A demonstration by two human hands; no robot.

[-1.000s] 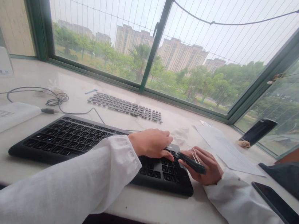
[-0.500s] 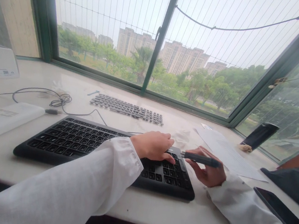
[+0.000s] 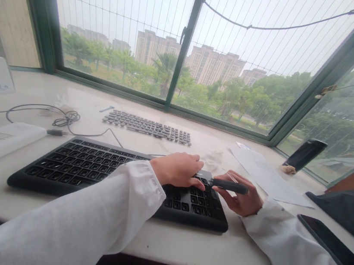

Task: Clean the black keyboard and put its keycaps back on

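Observation:
A black keyboard [image 3: 69, 159] lies flat in front of me, its keycaps off and its square sockets bare. Across its upper right part rests my left hand [image 3: 177, 169], fingers stretched and the thumb apart over the key sockets. My right hand [image 3: 244, 200], at the keyboard's right edge, is closed around a dark pen-shaped tool [image 3: 230, 186]. The tool's tip points left, over the sockets at the upper right; whether it touches them I cannot tell. Behind the keyboard, the loose keycaps [image 3: 148, 126] are laid out in rows.
A coiled cable [image 3: 68, 118] lies behind a white box [image 3: 3, 138] on the left. Paper sheets [image 3: 269, 175] are at the right, near an upright black object [image 3: 306, 156]. A phone [image 3: 328, 243] and dark cloth [image 3: 346, 209] lie at far right. Windows rise behind.
My right hand has moved slightly left, bringing the tool's tip from the keyboard's right edge in over the sockets. My left hand stays on the keyboard. The view has shifted slightly.

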